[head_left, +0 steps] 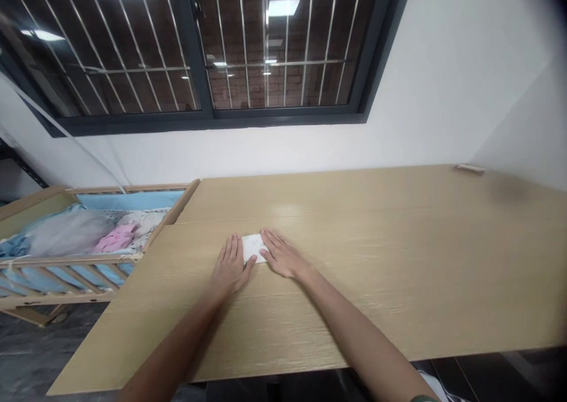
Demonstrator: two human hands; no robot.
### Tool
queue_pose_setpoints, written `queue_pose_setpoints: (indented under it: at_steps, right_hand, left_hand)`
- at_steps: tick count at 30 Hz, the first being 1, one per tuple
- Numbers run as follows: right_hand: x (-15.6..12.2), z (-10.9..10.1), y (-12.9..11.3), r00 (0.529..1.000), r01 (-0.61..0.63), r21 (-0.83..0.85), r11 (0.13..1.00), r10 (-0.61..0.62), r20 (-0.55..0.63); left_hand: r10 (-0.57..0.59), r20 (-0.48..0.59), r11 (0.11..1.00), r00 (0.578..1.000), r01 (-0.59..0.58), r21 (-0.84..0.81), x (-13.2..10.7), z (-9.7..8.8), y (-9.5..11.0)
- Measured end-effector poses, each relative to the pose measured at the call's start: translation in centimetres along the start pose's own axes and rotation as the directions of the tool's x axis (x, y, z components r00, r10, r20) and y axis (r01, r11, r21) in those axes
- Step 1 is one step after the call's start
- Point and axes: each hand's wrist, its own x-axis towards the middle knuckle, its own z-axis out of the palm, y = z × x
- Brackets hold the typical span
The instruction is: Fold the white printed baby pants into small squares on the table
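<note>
A small white folded sheet (253, 247), paper or tissue with faint marks, lies flat on the wooden tabletop (376, 260). Along its left edge rests my left hand (231, 264), flat with the thumb spread toward the sheet's lower edge. My right hand (282, 254) lies flat on the other side, its thumb and fingertips touching the sheet's right edge. Both palms face down, with fingers stretched out. Whether any part of the sheet runs under the fingers is hidden.
To the left stands a wooden crib (84, 260) with blue lining, holding a pink cloth (117, 238) and pale bedding. A thin flat object (470, 169) lies at the table's far right corner. Behind the table is a white wall with a barred window (283, 54).
</note>
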Motion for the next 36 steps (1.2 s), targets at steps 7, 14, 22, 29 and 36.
queue_pose_setpoints:
  at_steps: [7,14,22,29,36]
  right_hand:
    - [-0.4,-1.1,-0.8,0.986,0.122,-0.041,0.992,-0.126,-0.11]
    - [-0.5,-1.3,0.2,0.986,0.164,0.022,0.986,-0.163,-0.034]
    - [0.5,0.4,1.8,0.968,0.139,0.187,0.972,-0.094,-0.231]
    - [1.1,-1.0,-0.4,0.871,0.149,0.62,0.77,0.195,-0.451]
    - [1.3,-1.7,-1.4,0.796,0.013,0.856,0.517,0.513,-0.322]
  left_hand:
    - [0.208,-0.109,0.972,0.972,-0.218,-0.089,0.8,-2.4,-0.3]
    - [0.193,-0.019,0.971,0.981,-0.194,-0.137,0.7,-2.5,-0.8]
    - [0.176,-0.085,0.956,0.981,-0.191,-0.224,1.2,-2.9,-0.8]
    - [0.004,-0.164,0.918,0.986,-0.068,-0.39,1.7,-5.4,-0.4]
    - [-0.059,0.288,0.504,0.956,0.278,-0.818,1.0,-5.4,0.4]
